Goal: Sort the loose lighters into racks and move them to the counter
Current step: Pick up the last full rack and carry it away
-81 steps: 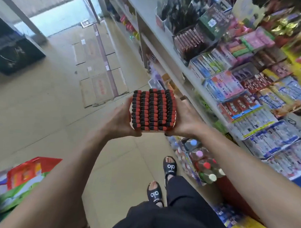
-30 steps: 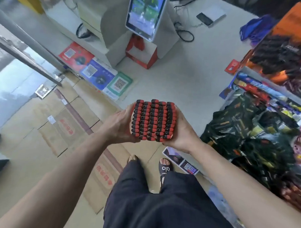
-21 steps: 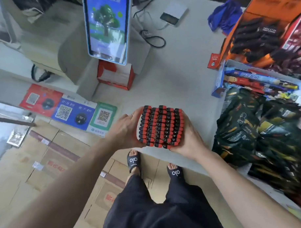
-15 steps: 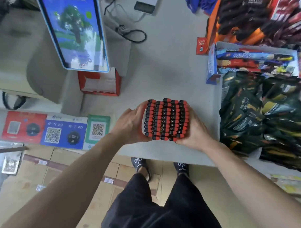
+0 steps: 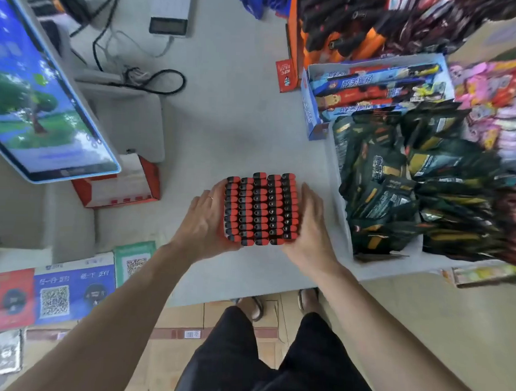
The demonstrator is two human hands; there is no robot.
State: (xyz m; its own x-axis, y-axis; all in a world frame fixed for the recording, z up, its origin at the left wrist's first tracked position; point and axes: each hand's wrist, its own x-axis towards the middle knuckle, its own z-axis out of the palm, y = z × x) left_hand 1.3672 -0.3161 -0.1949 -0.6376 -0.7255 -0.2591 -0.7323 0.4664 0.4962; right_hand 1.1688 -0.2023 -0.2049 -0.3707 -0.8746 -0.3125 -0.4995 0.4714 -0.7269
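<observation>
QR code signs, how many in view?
3, all at lower left: green sign by the left forearm, blue sign left of it, and one on the floor. The red sign's code is unclear.

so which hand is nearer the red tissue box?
Left. The left hand holds the lighter rack's side facing the red tissue box; the right hand holds the far side.
</observation>
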